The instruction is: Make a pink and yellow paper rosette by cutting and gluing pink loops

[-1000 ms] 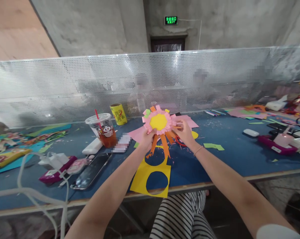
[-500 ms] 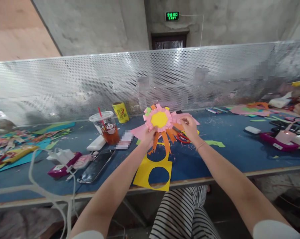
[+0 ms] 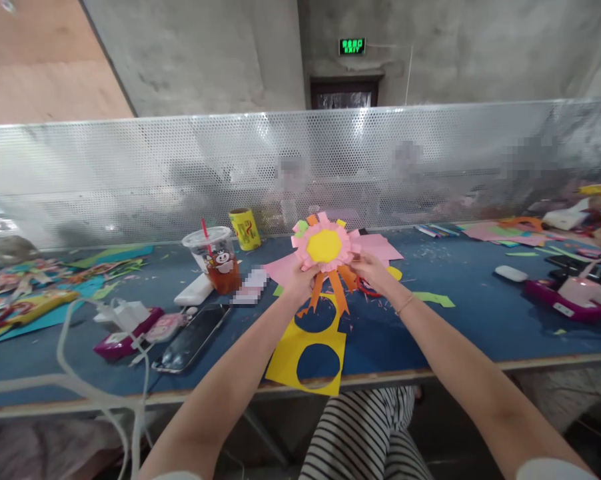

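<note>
Between my hands a paper flower (image 3: 324,247) is held up, with a yellow round centre, pink ruffled petals, green and orange tabs and orange strips hanging below. My left hand (image 3: 304,279) pinches its lower left edge. At the lower right edge, my right hand (image 3: 372,270) grips it too. Below lies a yellow paper sheet (image 3: 285,357) with round holes cut in it. Pink paper (image 3: 380,246) lies behind the flower. Something with red handles (image 3: 368,288), partly hidden, is under my right hand.
Left of my hands stand a plastic drink cup (image 3: 211,260) with a red straw, a yellow roll (image 3: 244,229), a phone (image 3: 193,339) and a purple power strip (image 3: 125,337) with white cables. Another purple strip (image 3: 563,303) lies right. A perforated metal screen (image 3: 180,167) borders the back.
My right hand has moved in from beside the flower to its lower right edge and now grips it. The left hand keeps its hold. The camera view has tilted slightly upward.
</note>
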